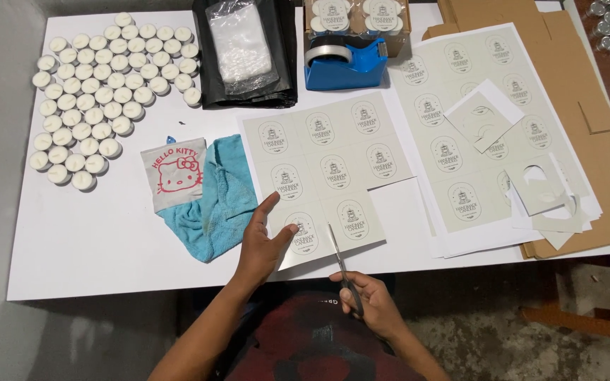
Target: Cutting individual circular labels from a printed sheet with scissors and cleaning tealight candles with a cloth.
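Label sheet (326, 169) under open left hand (262, 243) — scissors (340, 271) gripped in right hand (372, 303)

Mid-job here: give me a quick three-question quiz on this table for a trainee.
1. True or false: the right hand holds scissors.
2. What does the left hand press on?
A. the blue tape dispenser
B. the label sheet
C. the blue cloth
3. What fills the table's far left corner?

Key: 1 true. 2 B. 3 White tealight candles.
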